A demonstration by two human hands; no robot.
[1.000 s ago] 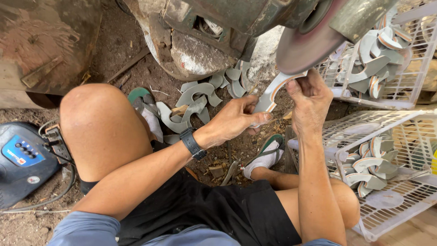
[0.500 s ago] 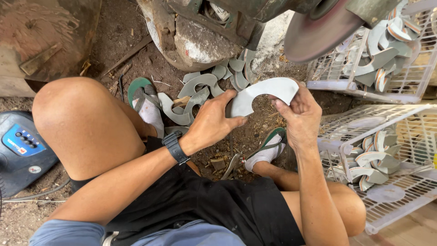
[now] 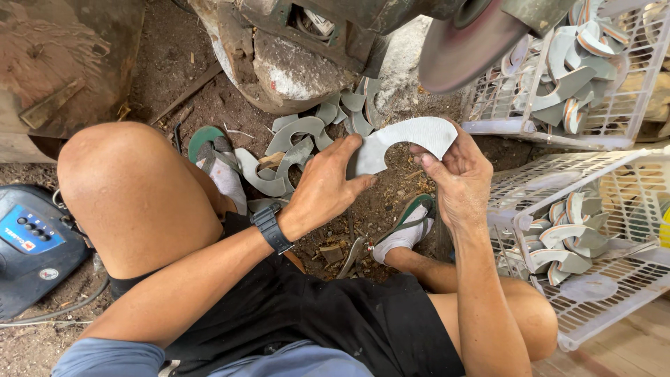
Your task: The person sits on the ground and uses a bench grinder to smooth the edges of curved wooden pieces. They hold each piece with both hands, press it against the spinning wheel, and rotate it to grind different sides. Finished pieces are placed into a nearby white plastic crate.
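Two hands pinch a pale grey, curved, crescent-shaped piece (image 3: 408,139) by its ends.

Grey cutouts (image 3: 296,143) on dirt floor (image 3: 174,84)

A second ago both hands pressed the curved grey piece (image 3: 408,143) up against the grinding disc (image 3: 469,43) at the far right. Now the piece has come off the disc and sits lower and nearer, held flat and face-up between the left hand (image 3: 324,188) and the right hand (image 3: 457,178). Its whole arc shows, where before only an edge did.
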